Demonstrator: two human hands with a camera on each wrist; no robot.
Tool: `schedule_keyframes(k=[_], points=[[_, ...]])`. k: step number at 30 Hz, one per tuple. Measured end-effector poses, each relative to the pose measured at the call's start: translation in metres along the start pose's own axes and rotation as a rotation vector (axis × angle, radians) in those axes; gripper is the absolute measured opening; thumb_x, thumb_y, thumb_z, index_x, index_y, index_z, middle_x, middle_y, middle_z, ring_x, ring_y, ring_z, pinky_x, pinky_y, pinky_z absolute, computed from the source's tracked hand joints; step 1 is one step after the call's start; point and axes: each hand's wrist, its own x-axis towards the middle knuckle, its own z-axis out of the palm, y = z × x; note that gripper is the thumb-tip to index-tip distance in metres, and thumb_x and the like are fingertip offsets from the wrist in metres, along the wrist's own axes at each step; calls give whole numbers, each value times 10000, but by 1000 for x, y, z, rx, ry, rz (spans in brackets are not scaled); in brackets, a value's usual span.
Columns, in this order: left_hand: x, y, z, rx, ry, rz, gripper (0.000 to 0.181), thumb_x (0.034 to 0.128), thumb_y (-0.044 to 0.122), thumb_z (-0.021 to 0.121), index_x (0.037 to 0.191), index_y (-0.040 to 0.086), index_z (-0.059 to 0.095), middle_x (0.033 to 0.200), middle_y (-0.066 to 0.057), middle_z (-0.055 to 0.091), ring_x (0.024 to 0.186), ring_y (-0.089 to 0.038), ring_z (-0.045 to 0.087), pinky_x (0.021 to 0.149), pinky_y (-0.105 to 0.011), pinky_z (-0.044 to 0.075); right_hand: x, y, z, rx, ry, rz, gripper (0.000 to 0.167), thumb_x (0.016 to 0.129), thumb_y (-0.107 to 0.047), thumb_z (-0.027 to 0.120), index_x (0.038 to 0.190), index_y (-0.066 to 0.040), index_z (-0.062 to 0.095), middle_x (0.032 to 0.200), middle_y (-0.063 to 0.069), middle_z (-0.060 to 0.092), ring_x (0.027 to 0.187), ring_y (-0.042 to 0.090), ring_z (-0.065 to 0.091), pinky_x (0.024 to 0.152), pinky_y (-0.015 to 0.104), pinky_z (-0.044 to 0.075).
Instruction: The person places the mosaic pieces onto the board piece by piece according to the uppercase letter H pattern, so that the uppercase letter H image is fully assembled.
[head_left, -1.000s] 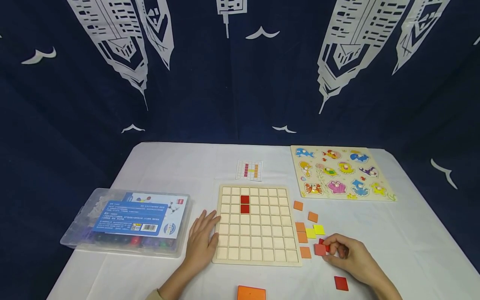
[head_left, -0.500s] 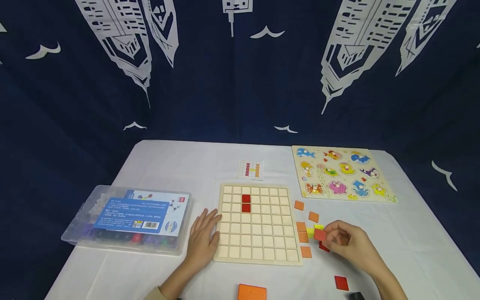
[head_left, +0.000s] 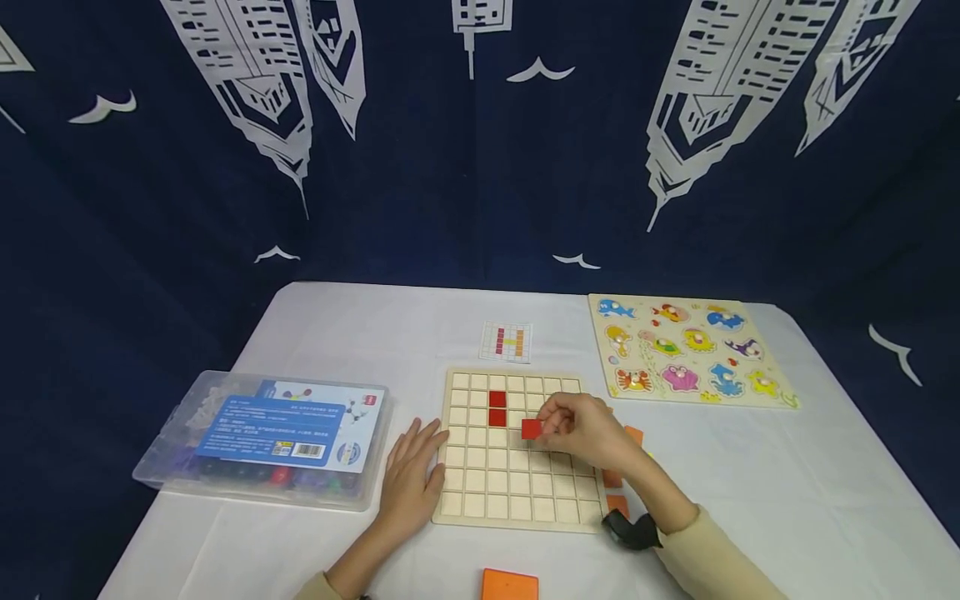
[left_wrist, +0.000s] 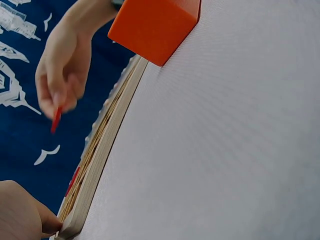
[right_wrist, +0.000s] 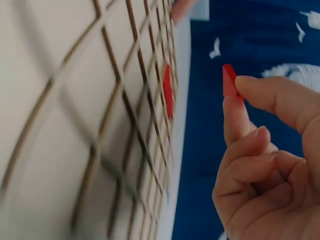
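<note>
Between thumb and forefinger my right hand [head_left: 581,429] pinches a red square tile [head_left: 531,429], held above the wooden grid board [head_left: 498,507]. The right wrist view shows that tile [right_wrist: 229,82] raised off the board's surface [right_wrist: 60,130]. Two red tiles [head_left: 497,408] lie in neighbouring cells of one column in the board's upper part. My left hand [head_left: 411,482] lies with fingers extended at the board's left edge; in the left wrist view its thumb [left_wrist: 47,220] touches the board's corner. My right forearm covers most of the loose tiles on the right.
Beyond the board lies a small pattern card [head_left: 506,342]. A clear plastic case [head_left: 262,442] sits on the left, and a sea-animal peg puzzle [head_left: 686,350] at the back right. An orange block [head_left: 510,585] stands near the front edge. Orange tiles [head_left: 617,504] show beside the board's right edge.
My right hand has picked up a red tile from the loose ones on the right and carried it left over the board. My left hand stays at the board's edge.
</note>
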Motion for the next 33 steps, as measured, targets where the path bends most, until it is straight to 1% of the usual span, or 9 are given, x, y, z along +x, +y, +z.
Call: schedule_keyframes(k=[2,4,8,15,21,24,27,30,33], points=[[0,0,0,-1,3,1,428,879,18,599,1306,3,573,1470,-159,482,1449,-396,286,1182,-552,151,11,-2,11,13,-28,1,198,766,-84,811,883,-67,652,700,-28,619,590,71,537,550,182,454],[0,0,0,0,6,4,426,879,21,599,1304,2,574,1468,-159,485,1447,-396,289,1181,-549,153,19,-3,20,16,-48,3,189,765,-76,810,870,-61,654,690,-34,619,594,72,550,569,182,463],[-1,1,0,-2,6,1,424,880,22,597,1303,-2,574,1465,-161,487,1446,-397,291,1181,-545,151,29,-4,31,-1,-63,12,185,752,-41,804,854,-35,650,670,-34,618,601,73,557,592,184,466],[-1,2,-1,-6,7,-2,423,882,19,596,1304,-5,573,1466,-161,485,1448,-396,286,1181,-547,149,36,-4,40,-34,-98,5,187,739,-14,799,834,-28,638,648,-36,599,605,75,545,591,186,459],[-1,2,-1,-9,-4,-5,422,887,22,592,1308,-9,569,1472,-164,478,1452,-396,279,1183,-552,146,36,-6,43,-74,-90,7,200,733,-31,809,849,-40,646,643,-56,586,607,70,528,616,201,452],[-1,2,-1,-11,-13,-8,423,890,23,590,1311,-12,564,1475,-166,473,1456,-397,271,1185,-555,138,32,-7,40,-82,-80,17,208,741,-63,818,865,-49,652,644,-63,590,596,67,528,623,206,450],[-1,2,0,-10,-13,-6,423,890,23,591,1311,-12,565,1475,-164,473,1456,-395,271,1184,-553,139,24,-9,30,-84,-67,2,198,759,-86,812,884,-54,662,659,-64,596,588,66,526,602,202,448],[-1,1,0,-5,-9,-4,422,891,26,595,1311,-6,568,1475,-160,475,1455,-391,275,1183,-550,145,12,-10,13,-98,-36,-33,190,780,-103,799,914,-59,672,687,-68,592,589,61,503,562,200,433],[-1,0,0,1,-8,-5,423,892,32,597,1312,-2,568,1478,-154,474,1455,-387,278,1183,-550,148,-5,-8,-7,-107,15,-53,208,788,-103,791,957,-59,679,716,-70,578,611,56,482,543,200,422]])
